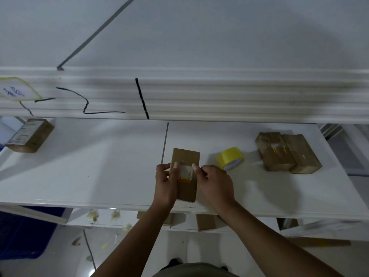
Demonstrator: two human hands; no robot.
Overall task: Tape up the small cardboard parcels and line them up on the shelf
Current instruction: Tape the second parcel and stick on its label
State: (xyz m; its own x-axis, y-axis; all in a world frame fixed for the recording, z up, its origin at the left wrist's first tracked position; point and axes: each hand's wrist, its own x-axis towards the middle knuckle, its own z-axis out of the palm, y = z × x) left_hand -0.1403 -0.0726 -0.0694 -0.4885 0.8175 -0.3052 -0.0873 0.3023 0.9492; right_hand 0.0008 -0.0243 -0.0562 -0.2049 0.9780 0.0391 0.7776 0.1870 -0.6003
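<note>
Four cardboard parcels (185,156) (38,134) (276,161) (305,156) on shelf (99,166); one tape roll (229,157); two hands (166,182) (216,184).

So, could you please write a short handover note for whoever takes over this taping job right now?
Left hand: grips the held parcel on its left side, thumb on top.
Right hand: holds its right side, thumb on the white patch.
Yellow tape roll: on the shelf, just right of the hands.
Done: two parcels sit side by side at the right, touching.
Left: finish the held one and set it by the pair. A labelled parcel lies apart at far left; I cannot tell whether it is taped.
</note>
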